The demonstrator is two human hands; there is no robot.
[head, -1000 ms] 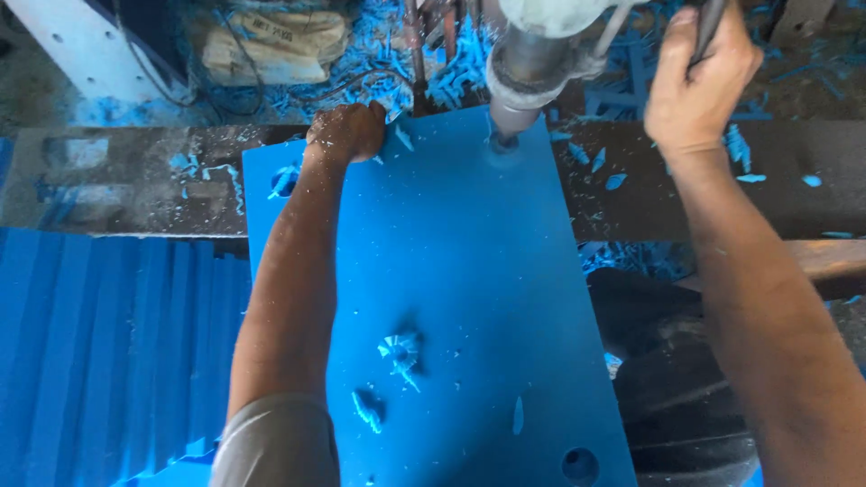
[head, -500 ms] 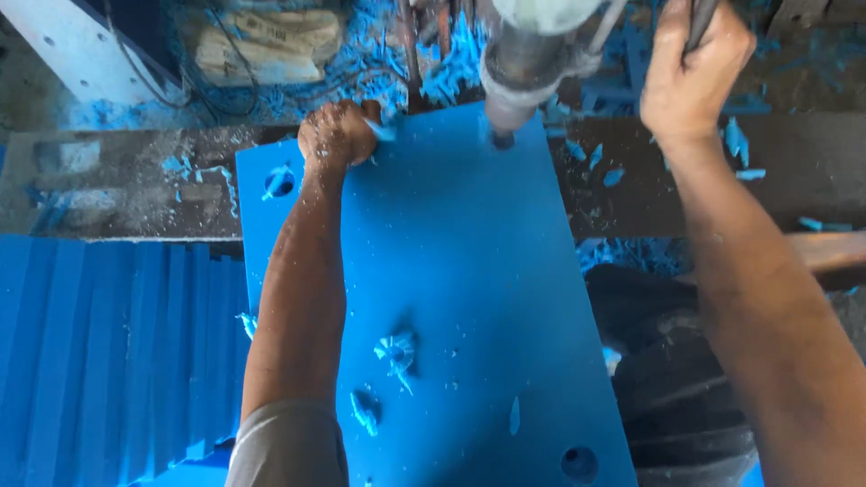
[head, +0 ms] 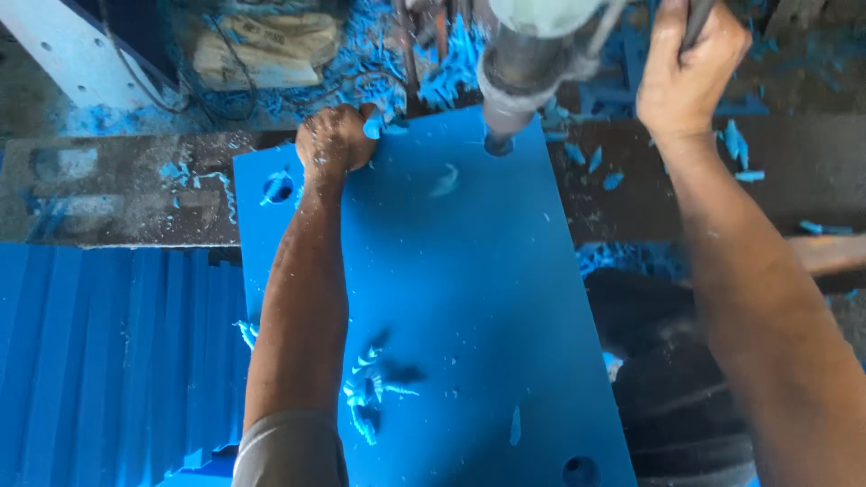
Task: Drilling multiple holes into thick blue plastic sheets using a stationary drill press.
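Across the bench, a dark, dusty surface running from nine o'clock to three o'clock, the big blue plastic sheet lies flat and fills the middle of the view. Compared with a second ago it sits slightly further toward six o'clock in the view, and the drill head at twelve o'clock now stands over a hole near the sheet's far edge. A stack of ribbed blue sheets lies at eight o'clock. Another hole shows at the sheet's far left corner, and one more at five o'clock.

No containers are in view. Loose blue shavings lie curled on the sheet near six o'clock, and more litter the floor behind the bench.

Left hand, at eleven o'clock, is curled tight over the sheet's far edge, pressing it down. Right hand, at one o'clock, is wrapped closed around a dark lever handle of the drill.
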